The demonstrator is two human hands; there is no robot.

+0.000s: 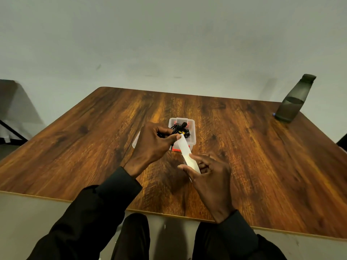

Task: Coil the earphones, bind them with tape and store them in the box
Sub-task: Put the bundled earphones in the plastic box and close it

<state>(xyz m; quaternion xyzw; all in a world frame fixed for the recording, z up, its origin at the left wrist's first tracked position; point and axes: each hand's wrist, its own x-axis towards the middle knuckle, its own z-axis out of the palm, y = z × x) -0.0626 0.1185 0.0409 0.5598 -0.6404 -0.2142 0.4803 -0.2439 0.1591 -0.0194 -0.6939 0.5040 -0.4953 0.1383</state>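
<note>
My left hand point(152, 145) grips a coil of black earphones point(178, 129) with a yellow mark, held above a small clear plastic box point(192, 136). Its thumb presses the upper end of a white strip of tape point(185, 149) against the coil. The strip runs down and to the right into my right hand point(208, 173), which pinches the lower end between thumb and fingers. The box has an orange base edge point(176, 150) and stands in the middle of the wooden table point(93, 147). What else lies inside the box is hidden by the coil and my hand.
A dark translucent water bottle point(293, 99) stands at the table's far right corner. A clear lid point(136, 140) lies left of the box, partly hidden behind my left hand. A grey wall rises behind the table. My knees show below the near edge.
</note>
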